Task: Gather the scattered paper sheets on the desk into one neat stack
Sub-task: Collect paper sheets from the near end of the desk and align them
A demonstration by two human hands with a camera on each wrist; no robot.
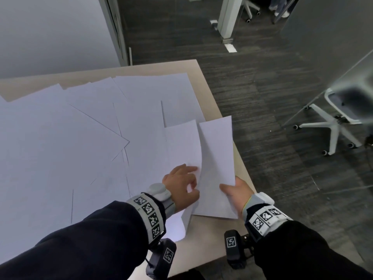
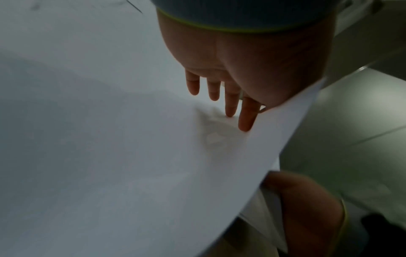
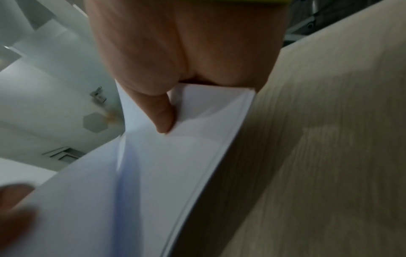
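A pale wood-grain desk (image 1: 203,73) is seen from above, with its right edge bordered by dark carpeted floor (image 1: 272,87). Most of the desk is covered by scattered white paper sheets (image 1: 80,126), overlapped at differing angles and spread from the far edge toward the near edge. No container is seen; the sheets are carried by the desk alone. At the desk's right edge near the near corner, a small stack of sheets (image 1: 218,158) is held raised and slightly curved, its far corner reaching past the desk's edge. This stack is gripped by the right hand (image 1: 237,193) at its near edge, the thumb laid on top. Just to the left, a single sheet (image 1: 181,144) is touched by the left hand (image 1: 181,184), whose fingers (image 2: 247,116) are extended onto the paper. A white office chair (image 1: 335,118) stands on the floor well apart.
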